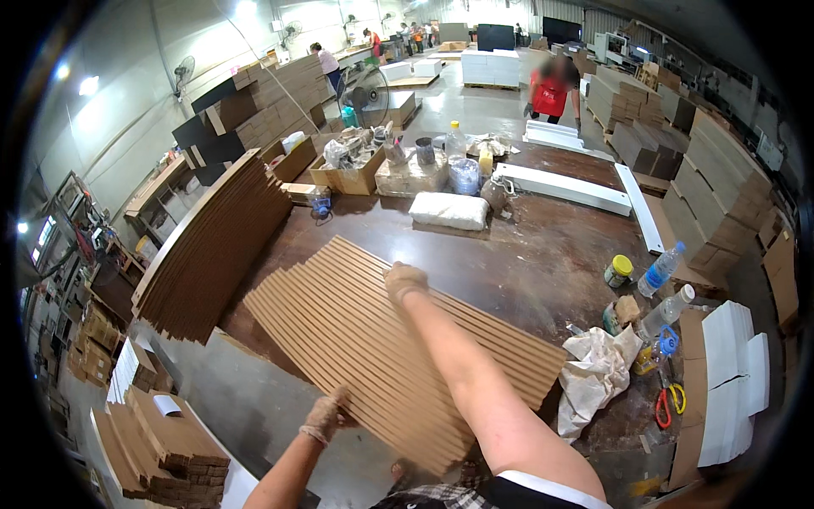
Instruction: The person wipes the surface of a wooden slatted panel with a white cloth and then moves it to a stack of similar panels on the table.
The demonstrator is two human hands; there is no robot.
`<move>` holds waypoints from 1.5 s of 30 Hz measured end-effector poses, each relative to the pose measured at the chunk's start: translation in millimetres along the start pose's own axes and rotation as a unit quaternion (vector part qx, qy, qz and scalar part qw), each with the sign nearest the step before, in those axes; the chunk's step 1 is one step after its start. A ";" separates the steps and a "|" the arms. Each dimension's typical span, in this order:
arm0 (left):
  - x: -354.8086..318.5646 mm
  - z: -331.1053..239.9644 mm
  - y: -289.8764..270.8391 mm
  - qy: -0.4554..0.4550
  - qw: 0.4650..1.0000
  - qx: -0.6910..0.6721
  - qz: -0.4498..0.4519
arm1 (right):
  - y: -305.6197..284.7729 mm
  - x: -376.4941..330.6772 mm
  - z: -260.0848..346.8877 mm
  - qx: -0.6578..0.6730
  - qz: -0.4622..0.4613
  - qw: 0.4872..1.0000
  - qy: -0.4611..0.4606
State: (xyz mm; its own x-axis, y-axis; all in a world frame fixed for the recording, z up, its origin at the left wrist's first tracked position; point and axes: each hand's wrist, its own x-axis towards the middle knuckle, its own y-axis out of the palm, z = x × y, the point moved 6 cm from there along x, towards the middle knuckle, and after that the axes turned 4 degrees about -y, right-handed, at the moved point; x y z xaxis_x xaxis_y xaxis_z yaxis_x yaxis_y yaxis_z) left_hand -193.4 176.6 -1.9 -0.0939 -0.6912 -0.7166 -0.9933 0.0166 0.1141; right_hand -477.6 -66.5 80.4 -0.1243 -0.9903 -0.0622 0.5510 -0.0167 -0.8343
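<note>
Scuffed dark table (543,246) in bright workshop (441,106), left hand (325,416) and right hand (407,282) against brown boards (365,339), grip unclear

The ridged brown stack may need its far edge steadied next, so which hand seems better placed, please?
Probably the right hand: it is at the far edge of the ridged brown stack, with its forearm reaching across the top, whereas the left hand is at the near edge.

Fanned brown boards (356,327): partly hidden by the right forearm (475,373); near end blurred.
Left forearm (281,475): cut off by the lower edge.
Red-vested co-worker (549,97): face blurred, feet hidden.
Distant workers (416,36): too small to tell what they handle.
</note>
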 end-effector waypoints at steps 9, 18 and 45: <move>-18.7 -15.2 85.7 -0.242 0.939 -0.141 0.199 | 14.2 43.5 -2.1 -0.139 -0.024 0.986 -0.087; 45.6 39.5 108.6 -0.433 0.763 -0.198 0.437 | -10.8 48.6 5.4 -0.219 -0.121 0.968 -0.009; 316.7 -385.9 -49.5 0.254 0.936 0.215 0.112 | -16.7 55.2 20.2 -0.157 -0.071 0.985 -0.032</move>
State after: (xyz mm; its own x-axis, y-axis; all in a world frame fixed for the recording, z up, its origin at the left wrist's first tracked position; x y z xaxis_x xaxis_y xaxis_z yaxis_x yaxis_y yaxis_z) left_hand -148.2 -321.9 31.1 -0.3681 -0.8879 -0.2760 -0.8978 0.4166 -0.1428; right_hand -477.0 -123.7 101.9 -0.1243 -0.9879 0.0924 0.2487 -0.1211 -0.9610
